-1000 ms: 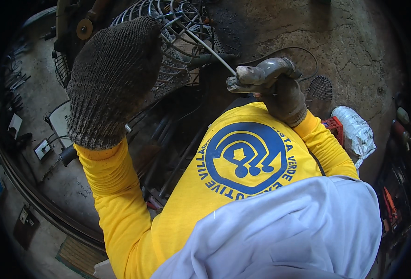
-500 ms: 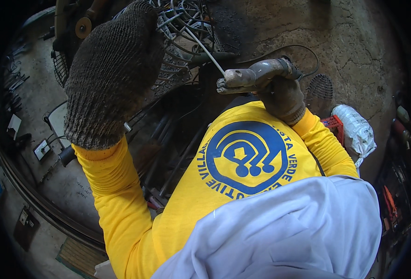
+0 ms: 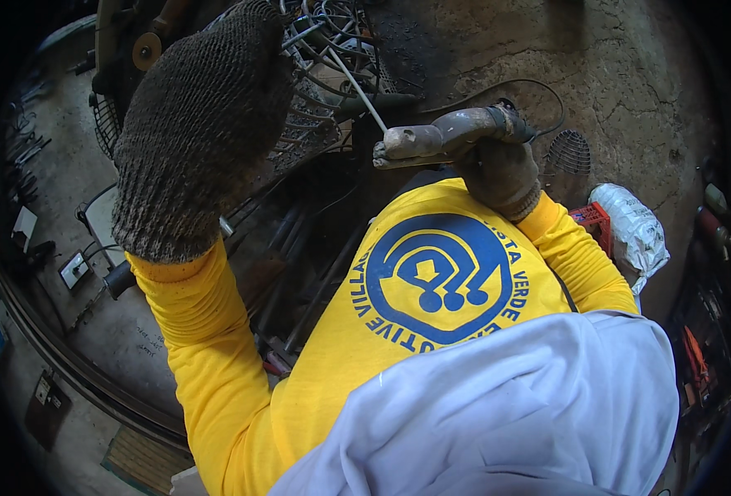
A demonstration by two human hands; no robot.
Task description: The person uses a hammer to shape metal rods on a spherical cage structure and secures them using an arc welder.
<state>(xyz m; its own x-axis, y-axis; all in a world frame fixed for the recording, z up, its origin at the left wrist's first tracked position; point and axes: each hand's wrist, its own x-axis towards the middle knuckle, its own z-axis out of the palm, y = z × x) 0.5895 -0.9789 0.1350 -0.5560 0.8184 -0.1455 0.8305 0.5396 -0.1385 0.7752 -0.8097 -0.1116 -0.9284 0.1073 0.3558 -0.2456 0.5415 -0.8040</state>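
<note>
My right hand (image 3: pixel 504 178), in a dark knit glove, is closed round the handle of a worn welding electrode holder (image 3: pixel 456 132). A thin pale welding rod (image 3: pixel 357 88) runs from the holder's jaws up and left, its far end at a curved metal rod frame (image 3: pixel 332 50). My left hand (image 3: pixel 204 132), in a thick dark knit glove, is raised close to the camera, left of the frame. Its fingers are turned away and hidden behind the back of the glove, so what they hold or touch does not show.
A cable (image 3: pixel 539 83) loops over the stained concrete floor beyond the holder. A white sack (image 3: pixel 628 227) stands beside a red crate (image 3: pixel 593 223) at the right. A round disc (image 3: pixel 146 51) sits at the upper left. Metal bars (image 3: pixel 299 273) lie below my left forearm.
My right hand and the electrode holder have shifted slightly left, nearer the metal frame. The visible length of rod is a little shorter. My left hand has barely moved.
</note>
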